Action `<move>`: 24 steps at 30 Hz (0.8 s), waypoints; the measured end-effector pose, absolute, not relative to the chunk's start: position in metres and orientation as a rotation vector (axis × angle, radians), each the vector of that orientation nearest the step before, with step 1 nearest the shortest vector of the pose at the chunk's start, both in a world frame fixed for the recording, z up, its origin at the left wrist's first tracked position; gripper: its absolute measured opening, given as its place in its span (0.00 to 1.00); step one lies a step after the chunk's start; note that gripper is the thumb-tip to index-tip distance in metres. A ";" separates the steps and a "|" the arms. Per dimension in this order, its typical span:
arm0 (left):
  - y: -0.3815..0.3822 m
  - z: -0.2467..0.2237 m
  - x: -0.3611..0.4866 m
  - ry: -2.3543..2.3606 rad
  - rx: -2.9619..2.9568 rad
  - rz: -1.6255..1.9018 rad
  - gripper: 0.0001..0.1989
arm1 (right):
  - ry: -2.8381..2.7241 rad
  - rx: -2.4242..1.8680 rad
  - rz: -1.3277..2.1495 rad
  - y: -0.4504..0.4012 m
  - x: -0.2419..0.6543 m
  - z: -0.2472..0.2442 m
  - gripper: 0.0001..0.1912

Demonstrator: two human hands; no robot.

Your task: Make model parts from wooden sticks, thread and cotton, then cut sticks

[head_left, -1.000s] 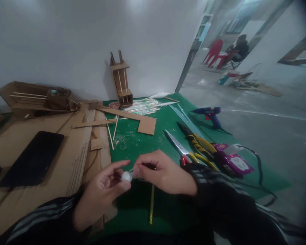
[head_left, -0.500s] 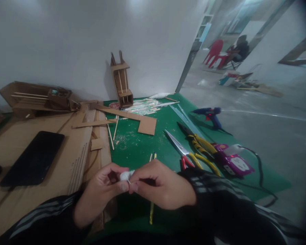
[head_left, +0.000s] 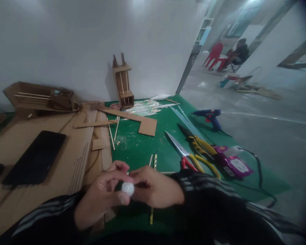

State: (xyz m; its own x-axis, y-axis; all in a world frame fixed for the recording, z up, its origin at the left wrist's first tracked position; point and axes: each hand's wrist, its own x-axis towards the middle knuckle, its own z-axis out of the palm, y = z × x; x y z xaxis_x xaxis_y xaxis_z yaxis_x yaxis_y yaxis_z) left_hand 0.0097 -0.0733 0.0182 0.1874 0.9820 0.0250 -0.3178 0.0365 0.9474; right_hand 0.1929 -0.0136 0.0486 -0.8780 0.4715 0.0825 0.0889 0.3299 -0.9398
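Note:
A small ball of white thread [head_left: 128, 189] sits between my hands near the front of the green work surface [head_left: 135, 149]. My left hand [head_left: 104, 194] pinches it between thumb and forefinger from the left. Against its other side, the closed fingers of my right hand [head_left: 155, 187] grip it, their tips partly hidden. A yellow patterned pencil [head_left: 155, 161] lies beneath my right hand, which covers its middle. Beside that pencil the end of a thin wooden stick [head_left: 150, 160] shows.
Scissors [head_left: 180, 144], pliers [head_left: 201, 143], a purple power socket [head_left: 232, 163] with a cable and a glue gun [head_left: 210, 115] lie to the right. Left are a black phone [head_left: 35, 158] and cardboard [head_left: 73, 136]. A cardboard model [head_left: 122, 81] stands by the wall. Someone sits [head_left: 241, 51] far behind.
The white ball has come lower and turned, showing its round face. My right hand has shifted slightly left, and my left fingers have spread around the ball.

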 end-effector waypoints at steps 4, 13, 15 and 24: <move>-0.073 0.020 0.008 0.834 1.092 1.118 0.14 | -2.189 -0.644 1.536 -0.003 0.197 0.047 0.09; -0.074 0.030 0.012 0.865 0.994 0.905 0.13 | -2.008 -0.876 1.760 0.003 0.202 0.059 0.13; -0.074 0.030 0.013 0.926 0.995 0.916 0.13 | -1.969 -0.902 1.777 0.003 0.202 0.060 0.13; -0.071 0.023 0.015 1.149 1.161 0.956 0.13 | -2.090 -0.788 1.619 -0.013 0.197 0.061 0.17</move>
State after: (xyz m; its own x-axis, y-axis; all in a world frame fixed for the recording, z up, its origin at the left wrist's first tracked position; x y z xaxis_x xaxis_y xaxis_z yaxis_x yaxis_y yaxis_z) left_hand 0.0152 -0.0713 0.0234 0.1787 0.9695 -0.1677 0.0113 0.1684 0.9856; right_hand 0.1966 -0.0126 0.0612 -0.7704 0.6363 -0.0400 0.1976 0.1785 -0.9639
